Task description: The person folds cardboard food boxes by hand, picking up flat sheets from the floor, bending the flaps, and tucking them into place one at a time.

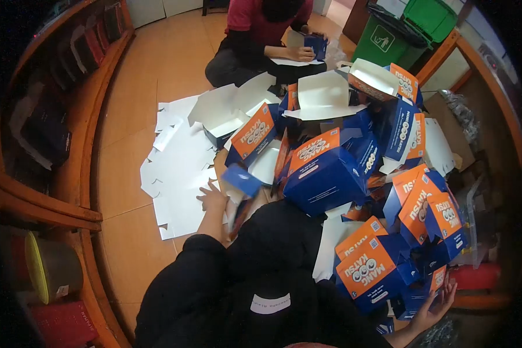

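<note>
My left hand point(213, 201) has its fingers spread over the right edge of the stacked flat white cardboard sheets point(182, 165). Beside it stands a partly folded box with a blue flap point(242, 180), blurred, close to my knees. At the lower right, my right hand point(438, 305) lies against the side of a blue and orange box point(414, 300), fingers apart and stretched out. That box sits at the low edge of a heap of printed cartons point(365, 272). A large blue and orange box point(325, 180) rests in front of my lap.
Opposite me another person point(267, 35) sits on the floor, hands on a small blue box point(315, 46). A green bin point(383, 37) stands at the back right. Wooden shelves point(93, 145) line the left side. Open white-lined cartons point(325, 93) lie in the heap.
</note>
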The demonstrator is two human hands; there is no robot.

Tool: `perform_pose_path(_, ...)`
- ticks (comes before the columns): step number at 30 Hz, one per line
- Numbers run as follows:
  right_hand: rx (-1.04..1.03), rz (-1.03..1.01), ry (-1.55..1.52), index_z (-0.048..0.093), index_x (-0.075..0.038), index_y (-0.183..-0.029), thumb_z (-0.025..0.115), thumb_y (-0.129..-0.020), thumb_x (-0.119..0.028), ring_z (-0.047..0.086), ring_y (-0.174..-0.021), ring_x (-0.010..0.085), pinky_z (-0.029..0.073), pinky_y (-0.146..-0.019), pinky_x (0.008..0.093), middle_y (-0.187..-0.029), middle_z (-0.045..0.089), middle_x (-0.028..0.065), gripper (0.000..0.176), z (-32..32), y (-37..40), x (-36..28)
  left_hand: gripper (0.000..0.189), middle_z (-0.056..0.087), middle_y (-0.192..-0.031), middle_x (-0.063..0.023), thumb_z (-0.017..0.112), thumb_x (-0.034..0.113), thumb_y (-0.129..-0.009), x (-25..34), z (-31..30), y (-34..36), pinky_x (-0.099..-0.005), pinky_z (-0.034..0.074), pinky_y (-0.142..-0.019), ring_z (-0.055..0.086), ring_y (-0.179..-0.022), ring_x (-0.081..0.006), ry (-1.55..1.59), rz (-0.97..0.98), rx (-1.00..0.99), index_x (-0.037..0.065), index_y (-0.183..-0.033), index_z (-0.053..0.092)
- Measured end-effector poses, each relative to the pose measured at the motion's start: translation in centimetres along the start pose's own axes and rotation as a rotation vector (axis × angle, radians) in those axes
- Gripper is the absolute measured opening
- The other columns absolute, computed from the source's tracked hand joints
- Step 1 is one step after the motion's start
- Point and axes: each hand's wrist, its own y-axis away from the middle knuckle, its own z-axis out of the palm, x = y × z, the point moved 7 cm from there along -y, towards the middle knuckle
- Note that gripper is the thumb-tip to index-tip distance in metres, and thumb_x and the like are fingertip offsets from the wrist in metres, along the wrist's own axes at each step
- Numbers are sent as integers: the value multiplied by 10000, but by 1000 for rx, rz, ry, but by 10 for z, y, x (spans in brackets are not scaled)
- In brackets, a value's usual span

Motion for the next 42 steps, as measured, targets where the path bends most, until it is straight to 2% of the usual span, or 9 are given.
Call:
perform_pose_path(3,36,-19,-160,359,-24,-1315,497,-893,-85,442,-1120,216,367,-930,333,-1251,435,128,448,-6,5,14,556,340,-1322,-270,373,185,-862,-16,34,-39,-501,453,-837,365,-1204,-416,-263,135,200,41,-1372,205)
perform_pose_path(6,52,5,-159,375,-27,-1310,486,-899,-81,456,-1079,200,372,-914,319,-1231,450,116,429,-10,9,21,460,521,-1156,-246,383,185,-849,-31,20,-35,-442,464,-813,529,-1051,-359,123,173,14,18,-1278,391)
perform_pose_path(11,97,-69,-198,400,-11,-1284,462,-909,-65,466,-1066,182,380,-911,304,-1246,456,116,384,-8,8,19,164,650,-756,-150,671,189,-695,-73,-57,-3,-382,489,-662,630,-709,-295,374,265,280,32,-742,673)
perform_pose_path(15,144,5,-227,406,3,-1271,443,-909,-27,480,-1046,171,388,-904,291,-1258,459,119,365,-4,14,27,274,613,-605,-85,745,278,-654,-91,-88,16,-310,437,-539,573,-549,-177,600,252,329,26,-676,640)
perform_pose_path(19,150,0,-293,404,-4,-1275,463,-895,-12,489,-1036,177,388,-901,292,-1195,491,118,385,-12,19,41,330,497,-516,3,707,335,-728,-95,-105,13,-297,362,-475,452,-495,-107,945,297,152,33,-644,606)
perform_pose_path(24,241,129,-337,410,-5,-1269,505,-868,-18,485,-1013,194,380,-890,308,-1112,508,120,413,-35,35,57,333,618,-731,-118,620,325,-805,-110,-203,31,-306,445,-620,569,-657,-178,628,304,787,5,-895,637)
perform_pose_path(29,259,32,-447,431,10,-1246,487,-856,24,498,-958,186,378,-886,307,-1061,520,111,394,-46,44,49,268,606,-780,-73,509,233,-905,-71,-312,157,-238,443,-625,550,-720,-108,953,588,1008,-27,-936,569)
perform_pose_path(38,132,-338,-709,549,24,-999,664,-739,-147,535,-871,277,413,-774,367,-874,581,136,332,-24,6,-59,167,613,-815,-69,524,56,-859,61,-308,344,-220,457,-624,575,-684,-101,925,1579,131,-36,-991,569)
perform_pose_path(42,-76,-351,-693,459,33,-1231,660,-718,-426,476,-1092,349,354,-929,405,-1211,472,238,717,-14,-16,-100,148,640,-685,-100,582,92,-799,109,-301,418,-247,452,-552,628,-610,-196,554,2034,-166,-17,-881,639)
